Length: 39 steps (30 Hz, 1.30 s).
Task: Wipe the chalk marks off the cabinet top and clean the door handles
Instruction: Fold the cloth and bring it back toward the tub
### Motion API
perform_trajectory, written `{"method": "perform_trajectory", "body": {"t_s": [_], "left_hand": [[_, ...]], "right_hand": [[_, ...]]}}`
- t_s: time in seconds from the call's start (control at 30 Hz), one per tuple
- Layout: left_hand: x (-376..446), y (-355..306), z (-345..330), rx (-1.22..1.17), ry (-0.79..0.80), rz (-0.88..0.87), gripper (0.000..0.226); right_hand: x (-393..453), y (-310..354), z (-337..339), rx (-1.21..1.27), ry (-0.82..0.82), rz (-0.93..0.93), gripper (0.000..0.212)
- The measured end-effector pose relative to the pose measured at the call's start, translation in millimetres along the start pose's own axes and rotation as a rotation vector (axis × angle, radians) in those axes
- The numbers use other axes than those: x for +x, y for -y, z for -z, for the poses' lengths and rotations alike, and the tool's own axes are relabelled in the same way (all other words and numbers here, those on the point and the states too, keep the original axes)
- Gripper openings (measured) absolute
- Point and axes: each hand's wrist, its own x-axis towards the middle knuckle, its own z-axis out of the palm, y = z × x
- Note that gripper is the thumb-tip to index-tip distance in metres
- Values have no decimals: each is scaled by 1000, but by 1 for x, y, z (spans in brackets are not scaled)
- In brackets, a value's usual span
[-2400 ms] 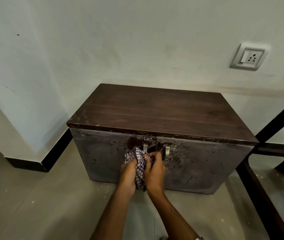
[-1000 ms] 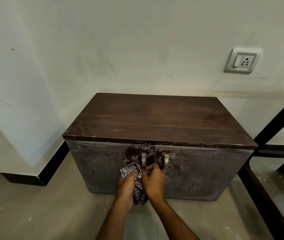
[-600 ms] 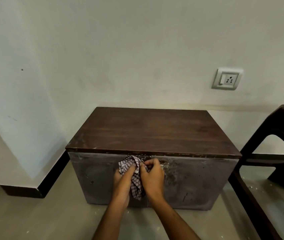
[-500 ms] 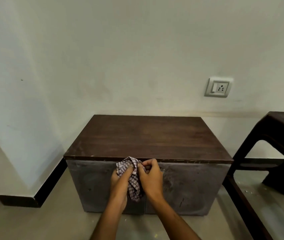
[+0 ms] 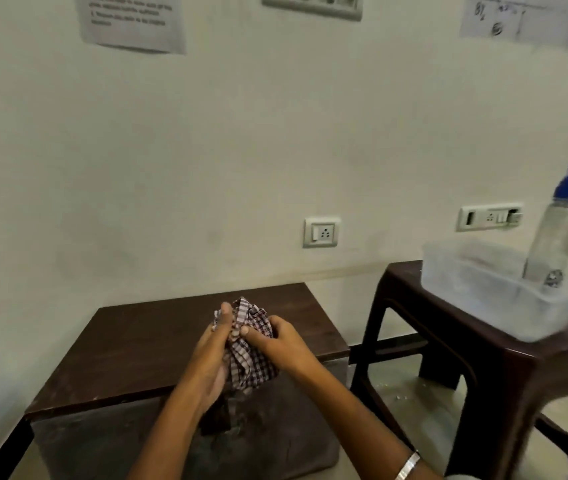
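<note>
A low cabinet with a dark wood top (image 5: 144, 348) and grey scuffed doors (image 5: 109, 445) stands against the wall. Both hands hold a bunched checked cloth (image 5: 249, 351) in the air above the cabinet's front edge. My left hand (image 5: 215, 355) cups the cloth from the left with its fingers fairly straight. My right hand (image 5: 277, 341) pinches the cloth from the right. The door handles are hidden behind my arms and the cloth.
A dark brown plastic stool (image 5: 504, 362) stands right of the cabinet. It carries a clear plastic tub (image 5: 483, 285) and a clear bottle with a blue cap (image 5: 559, 230). Wall sockets (image 5: 322, 232) and paper sheets (image 5: 133, 22) are on the wall behind.
The view has tilted up and I have risen. Both hands lifted the cloth from the door handles to above the cabinet's front edge. The stool with tub and bottle came into view.
</note>
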Motion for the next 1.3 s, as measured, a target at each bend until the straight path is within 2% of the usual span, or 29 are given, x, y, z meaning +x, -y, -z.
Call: {"method": "perform_trajectory", "body": {"t_s": [0.13, 0.17, 0.3, 0.47, 0.53, 0.6, 0.7, 0.83, 1.0, 1.07, 1.2, 1.3], "left_hand": [[-10, -26, -51, 81, 255, -4, 84], [-10, -29, -61, 127, 267, -20, 80], [-11, -34, -109, 179, 318, -22, 37], [12, -37, -169, 271, 341, -11, 28], [20, -40, -198, 352, 365, -8, 18], [26, -42, -229, 411, 404, 4, 11], [39, -44, -271, 447, 435, 14, 11], [64, -46, -315, 549, 490, 5, 17], [107, -39, -361, 602, 558, -42, 28], [124, -27, -378, 677, 577, -104, 28], [146, 4, -401, 898, 555, -247, 26], [158, 27, -409, 1041, 549, -292, 30]], "right_hand": [[-21, 37, 44, 9, -133, 26, 44], [-26, 46, 54, 0, -159, 36, 44], [-49, 76, 105, -46, -253, 68, 42], [-65, 94, 170, 19, -322, 12, 55], [-70, 99, 194, 49, -333, -17, 51], [-70, 103, 217, 60, -422, -3, 44], [-60, 112, 250, 85, -643, 31, 35], [-41, 125, 283, 71, -842, 22, 37], [-21, 137, 328, -7, -957, -5, 30], [-7, 134, 344, -32, -1004, -69, 29], [13, 121, 358, -25, -1064, -260, 48], [21, 107, 362, -36, -1061, -379, 58]]}}
